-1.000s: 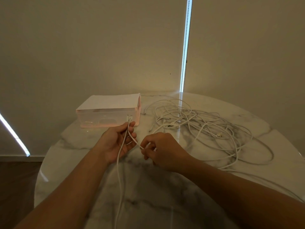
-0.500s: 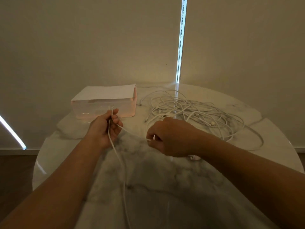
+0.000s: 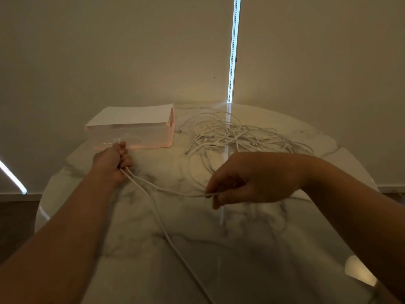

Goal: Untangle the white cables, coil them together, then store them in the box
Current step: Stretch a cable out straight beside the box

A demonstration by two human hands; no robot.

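White cable (image 3: 166,189) between both hands.

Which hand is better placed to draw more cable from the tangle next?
Right. The right hand pinches the cable nearest the tangled pile; the left hand is fisted around the cable ends by the box.

The table (image 3: 252,238) under my arms is polished grey-veined marble, glossy enough to mirror the light. My cables (image 3: 230,137) look smooth white plastic. At eleven o'clock the box (image 3: 140,139) is translucent pinkish plastic, its lid (image 3: 133,116) matt.
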